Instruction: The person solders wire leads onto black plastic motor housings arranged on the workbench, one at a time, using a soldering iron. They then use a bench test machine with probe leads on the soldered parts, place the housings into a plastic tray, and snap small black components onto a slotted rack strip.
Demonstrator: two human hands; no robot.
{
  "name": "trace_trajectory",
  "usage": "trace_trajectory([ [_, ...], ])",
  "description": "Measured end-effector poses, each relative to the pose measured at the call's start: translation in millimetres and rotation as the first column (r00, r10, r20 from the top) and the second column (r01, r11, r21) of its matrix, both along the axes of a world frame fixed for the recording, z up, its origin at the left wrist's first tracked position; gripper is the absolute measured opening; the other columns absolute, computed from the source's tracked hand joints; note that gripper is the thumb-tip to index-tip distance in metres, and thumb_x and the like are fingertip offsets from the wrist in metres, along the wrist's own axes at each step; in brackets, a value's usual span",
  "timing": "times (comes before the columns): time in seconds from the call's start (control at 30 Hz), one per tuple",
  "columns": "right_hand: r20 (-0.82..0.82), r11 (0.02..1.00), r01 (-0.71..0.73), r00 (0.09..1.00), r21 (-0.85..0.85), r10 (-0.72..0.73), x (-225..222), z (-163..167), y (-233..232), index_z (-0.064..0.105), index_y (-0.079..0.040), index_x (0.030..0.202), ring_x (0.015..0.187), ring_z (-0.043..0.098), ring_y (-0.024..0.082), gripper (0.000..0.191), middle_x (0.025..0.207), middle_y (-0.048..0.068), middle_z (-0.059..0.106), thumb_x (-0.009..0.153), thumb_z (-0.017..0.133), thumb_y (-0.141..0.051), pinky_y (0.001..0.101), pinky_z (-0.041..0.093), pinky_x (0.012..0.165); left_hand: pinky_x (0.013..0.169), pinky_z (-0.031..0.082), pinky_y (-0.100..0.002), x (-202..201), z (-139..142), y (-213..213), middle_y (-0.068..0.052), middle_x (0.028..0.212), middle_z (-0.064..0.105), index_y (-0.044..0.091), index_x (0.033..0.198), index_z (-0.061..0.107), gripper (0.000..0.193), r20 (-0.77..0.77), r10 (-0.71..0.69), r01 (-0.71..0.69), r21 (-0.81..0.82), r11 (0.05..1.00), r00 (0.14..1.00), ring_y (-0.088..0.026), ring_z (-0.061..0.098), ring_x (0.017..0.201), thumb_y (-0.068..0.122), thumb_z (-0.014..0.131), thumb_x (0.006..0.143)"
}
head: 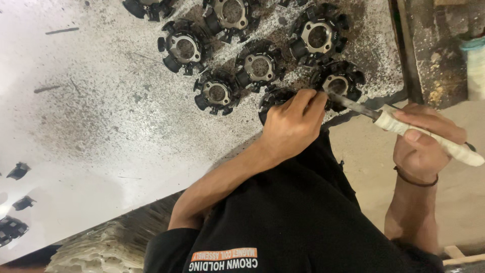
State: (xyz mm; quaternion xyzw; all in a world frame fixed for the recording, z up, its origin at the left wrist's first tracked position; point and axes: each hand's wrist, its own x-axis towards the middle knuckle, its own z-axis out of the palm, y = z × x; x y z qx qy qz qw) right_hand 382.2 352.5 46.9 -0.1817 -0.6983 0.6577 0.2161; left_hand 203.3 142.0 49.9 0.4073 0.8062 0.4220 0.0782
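Black shirt cloth (303, 227) fills the bottom of the head view, closest to the lens, with both forearms reaching out from it. Beyond it, the left hand (293, 124) lies at the near edge of the tabletop (101, 126), fingers curled and pinched down on a black ring-shaped part (275, 98) that it mostly hides. The right hand (422, 139) is off the tabletop's edge, over the sandy floor (364, 162), closed in a fist around the white-wrapped handle of a file (404, 126); a dark band circles that wrist. The file's metal blade runs leftwards and its tip meets the left fingertips, just beside a second part (339, 81) with a pale metal centre. More such parts (252, 65) sit in a loose cluster farther up the tabletop, on a patch darkened with black specks and filings. Small black pieces (17, 172) lie well apart at the left edge.
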Motion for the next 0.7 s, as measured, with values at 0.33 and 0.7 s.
trace_trajectory([
  [0.33,-0.147,0.981,0.183,0.971,-0.063,-0.191,-23.9,-14.9,10.6,0.058,0.002,0.116,0.086,0.068,0.030,0.015,0.111,0.023,0.065,0.106,0.060,-0.009,0.0408,0.062,0.072,0.042,0.043,-0.025,-71.5,122.1,-28.9,-0.007,0.079,0.070,-0.004,0.111,0.068,0.021,-0.493,0.007,0.063,0.125,0.990,0.870,-0.007,0.059,0.058,0.004,0.076,0.094],
  [0.7,-0.183,0.981,0.181,0.964,-0.066,-0.191,-68.0,-32.5,-16.8,0.063,0.010,0.107,0.089,0.066,0.035,0.022,0.102,0.029,0.070,0.095,0.061,-0.008,0.0378,0.052,0.086,0.083,0.061,-0.036,-80.9,9.2,2.1,-0.008,0.118,0.062,0.003,0.122,0.066,0.030,-0.268,0.059,-0.089,-0.101,0.991,0.962,-0.024,0.060,0.103,0.008,0.076,0.094],
])
